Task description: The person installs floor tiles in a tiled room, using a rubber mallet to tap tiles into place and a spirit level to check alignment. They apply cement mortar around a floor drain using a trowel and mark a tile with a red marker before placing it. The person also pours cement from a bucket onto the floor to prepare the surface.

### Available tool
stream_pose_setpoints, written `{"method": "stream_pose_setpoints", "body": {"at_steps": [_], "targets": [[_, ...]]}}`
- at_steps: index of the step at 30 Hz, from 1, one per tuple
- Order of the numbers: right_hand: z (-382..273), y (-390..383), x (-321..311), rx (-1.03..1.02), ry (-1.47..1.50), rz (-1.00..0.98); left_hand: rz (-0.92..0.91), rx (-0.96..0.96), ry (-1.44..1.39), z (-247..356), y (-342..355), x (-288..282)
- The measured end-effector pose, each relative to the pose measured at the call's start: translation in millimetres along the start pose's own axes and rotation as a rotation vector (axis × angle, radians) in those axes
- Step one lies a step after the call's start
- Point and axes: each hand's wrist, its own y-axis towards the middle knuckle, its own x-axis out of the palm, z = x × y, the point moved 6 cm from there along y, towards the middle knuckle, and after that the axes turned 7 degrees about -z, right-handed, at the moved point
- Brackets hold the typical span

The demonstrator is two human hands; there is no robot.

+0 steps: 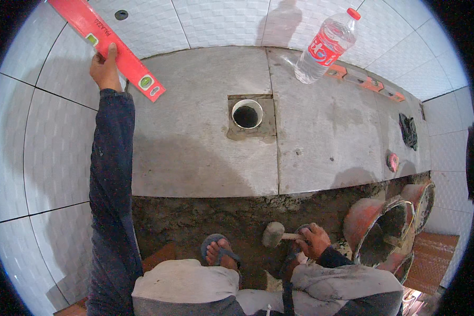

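My left hand (106,69) reaches out at the upper left, closed around a red spirit level (129,66) with green vials. The level is tilted and lies close to the white wall tiles. Low down, beside my right foot, my right hand (315,241) grips the wooden handle of a rubber mallet (273,235). The mallet's grey head points left, over the dark mortar bed. Ahead of me are large grey floor tiles (205,163). A white drain pipe (247,114) stands in a square cut-out among them, with mortar around it.
A clear water bottle (324,47) with a red cap stands at the back right, near a second orange level (371,81). A black plastic bag (407,131) and a pink tape measure (392,162) lie farther right. Mortar-stained buckets (371,226) crowd my right side, beside reddish-brown tiles (432,262).
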Motion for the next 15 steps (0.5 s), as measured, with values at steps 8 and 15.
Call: {"method": "stream_pose_setpoints", "body": {"at_steps": [8,15], "targets": [[-5.9,4.1,5.3,-0.038,-0.081,-0.108,-0.242,0.601,0.272,53.2,-145.8,96.0],[-7.9,-1.0,12.5,-0.083,0.005,-0.192,-0.987,0.702,0.605,22.4,-228.9,323.8]]}}
